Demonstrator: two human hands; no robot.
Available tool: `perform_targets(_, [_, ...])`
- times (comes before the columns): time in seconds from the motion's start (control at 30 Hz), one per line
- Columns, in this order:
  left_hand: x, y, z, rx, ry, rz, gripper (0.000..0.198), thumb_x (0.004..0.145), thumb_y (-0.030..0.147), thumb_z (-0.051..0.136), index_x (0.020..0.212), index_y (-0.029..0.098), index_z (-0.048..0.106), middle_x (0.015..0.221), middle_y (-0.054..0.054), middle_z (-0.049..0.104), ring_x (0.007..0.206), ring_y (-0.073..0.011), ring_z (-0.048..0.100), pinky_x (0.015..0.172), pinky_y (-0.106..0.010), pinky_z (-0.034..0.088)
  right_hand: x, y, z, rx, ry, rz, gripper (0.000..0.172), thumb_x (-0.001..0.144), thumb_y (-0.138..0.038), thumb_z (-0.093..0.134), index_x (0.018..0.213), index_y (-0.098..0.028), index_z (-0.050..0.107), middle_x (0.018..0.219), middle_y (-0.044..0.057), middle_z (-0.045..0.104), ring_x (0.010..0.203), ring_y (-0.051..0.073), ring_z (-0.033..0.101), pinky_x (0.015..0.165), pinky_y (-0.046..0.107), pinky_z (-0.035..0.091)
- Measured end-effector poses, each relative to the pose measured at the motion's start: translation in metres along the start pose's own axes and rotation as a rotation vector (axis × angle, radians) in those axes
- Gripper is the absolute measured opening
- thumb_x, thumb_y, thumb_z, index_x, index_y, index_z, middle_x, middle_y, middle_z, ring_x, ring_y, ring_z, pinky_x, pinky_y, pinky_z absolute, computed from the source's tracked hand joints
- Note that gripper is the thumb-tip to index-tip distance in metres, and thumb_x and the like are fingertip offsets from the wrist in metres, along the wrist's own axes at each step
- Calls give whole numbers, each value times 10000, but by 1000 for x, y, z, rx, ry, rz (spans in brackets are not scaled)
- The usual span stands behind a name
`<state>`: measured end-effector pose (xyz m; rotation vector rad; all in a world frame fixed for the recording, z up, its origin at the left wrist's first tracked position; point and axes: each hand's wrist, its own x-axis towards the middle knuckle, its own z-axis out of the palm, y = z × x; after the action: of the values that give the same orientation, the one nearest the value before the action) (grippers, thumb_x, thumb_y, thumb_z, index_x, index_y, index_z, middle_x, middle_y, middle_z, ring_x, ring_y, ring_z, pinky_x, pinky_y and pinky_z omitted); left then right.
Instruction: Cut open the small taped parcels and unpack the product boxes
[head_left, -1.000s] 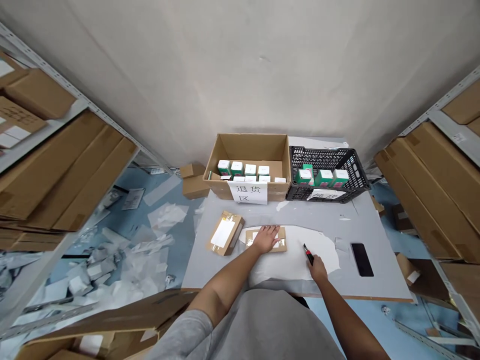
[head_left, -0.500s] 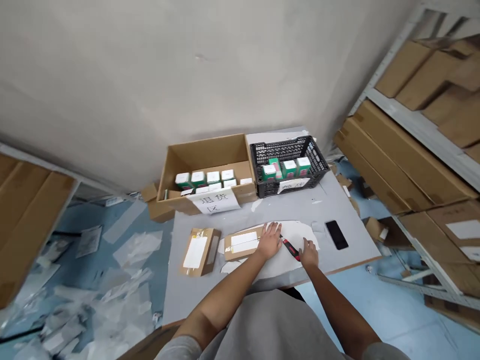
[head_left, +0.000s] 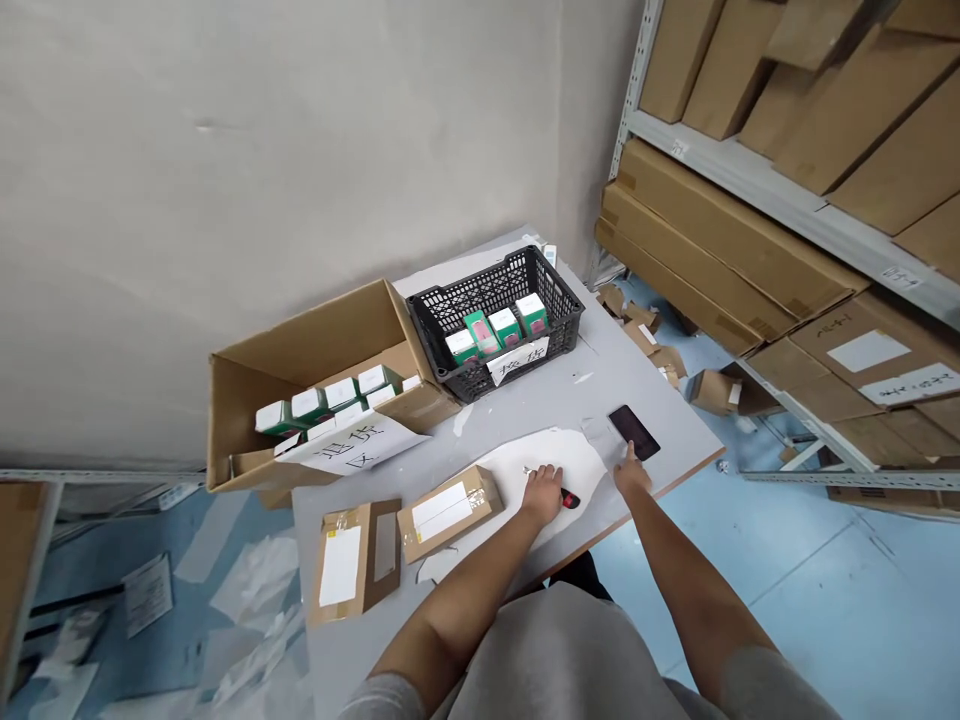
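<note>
My left hand is closed over a red and black box cutter on a white sheet. Its tip shows past the fingers on one side and its handle end on the other. With a finger stretched out, my right hand touches the near edge of a dark-screened phone; its other fingers are partly hidden. Left of my left hand lies a taped cardboard box with a white label. Beside that sits another labelled box.
A large open carton and a black plastic crate at the back of the table hold green and white boxes. Both bear handwritten paper signs. A shelf of cartons stands at right. Plastic scraps and packaging litter the floor at left.
The view has turned to the right. My left hand has left the taped box and come onto the box cutter. My right hand has moved from the cutter's handle to the phone.
</note>
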<state>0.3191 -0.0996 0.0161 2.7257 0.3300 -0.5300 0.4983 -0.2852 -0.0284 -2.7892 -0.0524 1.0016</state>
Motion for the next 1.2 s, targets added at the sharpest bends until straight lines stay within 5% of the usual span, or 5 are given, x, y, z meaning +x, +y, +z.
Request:
perform_targets(0.23, [-16, -3, -13, -39, 88, -26, 563, 956, 183, 551, 1519, 203, 561, 1385, -151, 637, 1290, -335, 556, 1139, -509, 425, -17, -2, -2, 36, 78, -42, 797, 1040, -305, 394, 1752, -197, 53, 1469, 261, 597, 1157, 344, 711, 926, 443, 544])
perform_targets(0.43, [-58, -25, -46, -133, 315, -22, 547, 995, 133, 480, 1517, 265, 577, 1349, -114, 655, 1264, -297, 577, 1115, -496, 457, -71, -43, 23, 69, 75, -429, 476, 1071, -262, 368, 1490, -209, 587, 1400, 131, 645, 1188, 238, 676, 994, 308, 503])
perform_targets(0.57, [-97, -61, -57, -105, 481, -154, 560, 1020, 156, 469, 1562, 284, 521, 1505, -110, 597, 1396, -298, 522, 1178, -522, 420, -114, -81, 61, -85, -72, -661, 372, 1055, -294, 480, 1377, -242, 659, 1363, 105, 652, 1222, 236, 646, 1000, 295, 495])
perform_targets(0.93, [-144, -114, -8, -16, 458, -484, 684, 1097, 476, 414, 1725, 254, 255, 1683, -145, 463, 1600, -316, 347, 1306, -600, 236, -105, -100, 95, -537, 58, -613, 496, 972, -144, 487, 1461, -153, 570, 1430, 241, 569, 1312, 356, 561, 969, 451, 505])
perform_targets(1.2, [-134, -118, -8, -67, 489, -514, 635, 1077, 541, 505, 1631, 233, 463, 1498, -165, 604, 1434, -318, 513, 1285, -528, 299, -98, -113, 88, -206, 4, -579, 371, 969, -186, 442, 1294, -113, 603, 1260, 232, 640, 1104, 321, 693, 909, 414, 556])
